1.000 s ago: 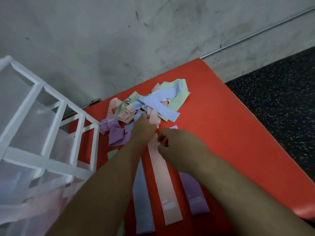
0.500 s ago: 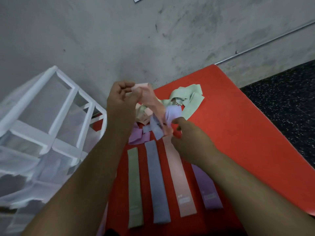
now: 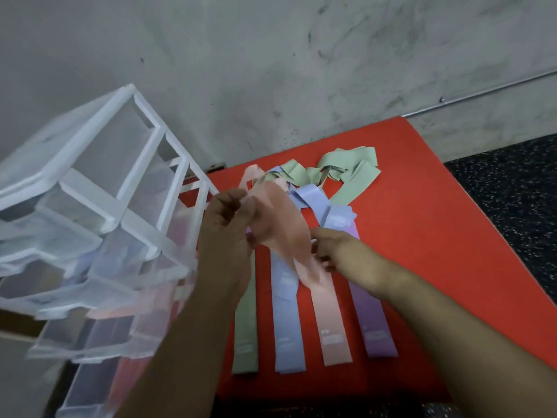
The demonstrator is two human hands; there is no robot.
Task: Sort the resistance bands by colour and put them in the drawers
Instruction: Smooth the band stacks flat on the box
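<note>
Though blurred, pink band [image 3: 280,233] aloft.

Two bare arms reach in from the bottom. The left hand [image 3: 227,224] and the right hand [image 3: 340,251] wear nothing: no gloves, no rings, no watch. No sleeves show on the forearms (they are bare right down to the picture's edge).
</note>
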